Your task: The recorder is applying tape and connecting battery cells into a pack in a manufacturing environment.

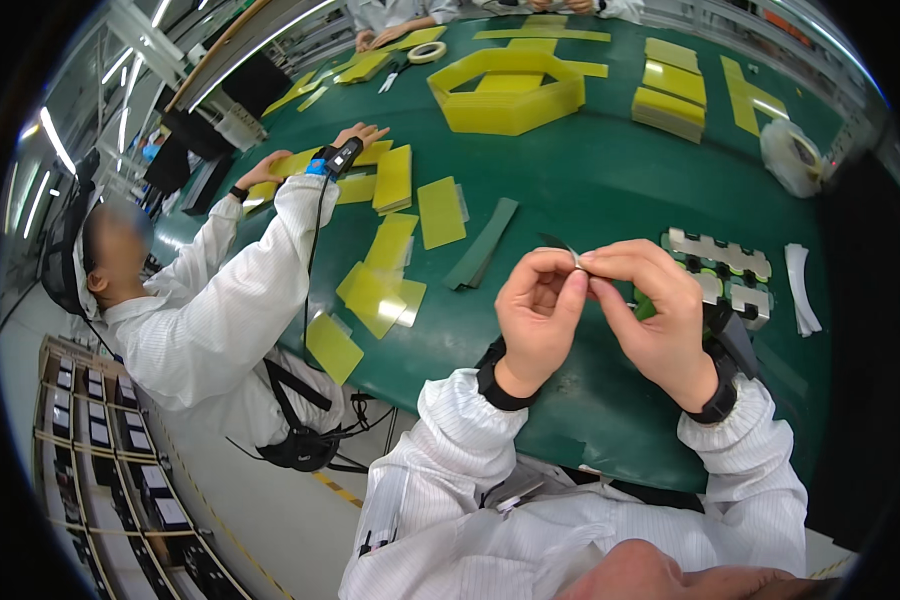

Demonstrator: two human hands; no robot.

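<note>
My left hand [538, 312] and my right hand [653, 318] meet above the green table [590, 190], fingertips pinched together on a small thin white strip [576, 259] with a dark tail sticking out to the left. Just behind my right hand lies a battery cell pack [722, 272] with silvery metal tabs on top, partly hidden by that hand. Both wrists wear black bands and white sleeves.
A co-worker in white on my left reaches over yellow sheets [390, 265] spread on the table. A dark green strip [482, 243], a yellow hexagonal frame [508, 95], yellow stacks [672, 95], tape rolls [792, 155] and white strips [800, 290] lie around. Trays stand on the floor at left.
</note>
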